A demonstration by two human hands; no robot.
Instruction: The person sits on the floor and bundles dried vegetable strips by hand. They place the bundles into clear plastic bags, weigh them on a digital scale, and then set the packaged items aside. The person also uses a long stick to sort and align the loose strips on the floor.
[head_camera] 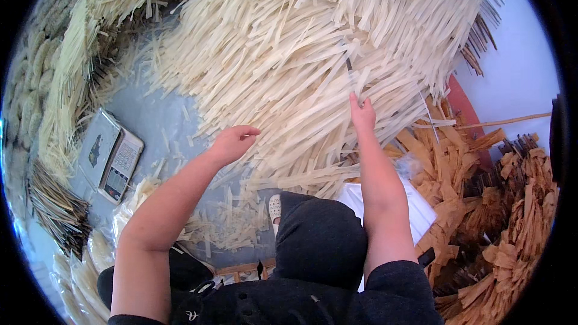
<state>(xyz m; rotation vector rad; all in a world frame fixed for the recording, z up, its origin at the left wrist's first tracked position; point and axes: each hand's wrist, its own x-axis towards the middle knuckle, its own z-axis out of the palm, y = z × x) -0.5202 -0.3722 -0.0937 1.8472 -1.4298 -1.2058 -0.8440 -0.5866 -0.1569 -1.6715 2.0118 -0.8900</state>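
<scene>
A broad heap of pale, flat plant-fibre strips point(280, 81) covers the floor before me, many lying slantwise in layers. My right hand point(362, 115) is over the heap, thumb and fingertips pinched on a thin strip with a dark section point(348, 63) that points away from me. Its far end blurs into the pale strips. At the heap's near left side is my left hand point(235, 143), fingers curled in towards the thumb, with nothing seen in it.
To the left, a digital weighing scale point(110, 155) sits on the grey floor point(151, 108). A bundle of thin dark stems point(58, 205) and plastic-wrapped pale bundles point(83, 271) lie near it. Brown dried sheets point(492, 239) are piled at right, beside a white sheet point(420, 210). Loose scraps point(226, 225) lie by my shoe.
</scene>
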